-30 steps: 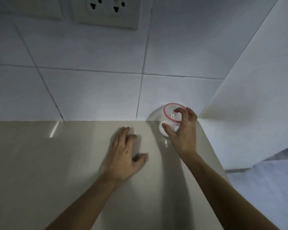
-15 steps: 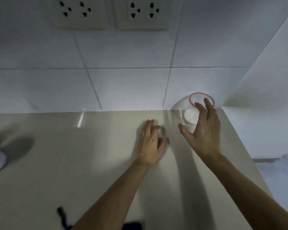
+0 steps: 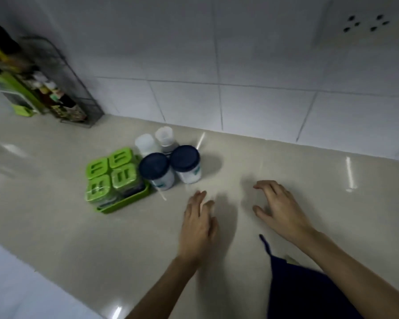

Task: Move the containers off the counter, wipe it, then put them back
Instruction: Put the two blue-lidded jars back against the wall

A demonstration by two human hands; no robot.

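**Both hands empty; containers grouped on counter**

The left hand [image 3: 199, 223] lies flat, fingers extended, holding nothing. The right hand [image 3: 279, 207] hovers with fingers loosely curled, empty. At ten o'clock from the left hand, on the glossy beige counter [image 3: 55, 226], stand two blue-lidded white jars [image 3: 171, 166], two translucent cups [image 3: 154, 140] and a green tray of green-lidded containers [image 3: 114, 180].

no text can be read; the labels on the blue-lidded jars [image 3: 161, 172] are blurred.

Wire rack [image 3: 62, 88]; tiled wall [image 3: 194, 65]; socket [image 3: 364, 24]
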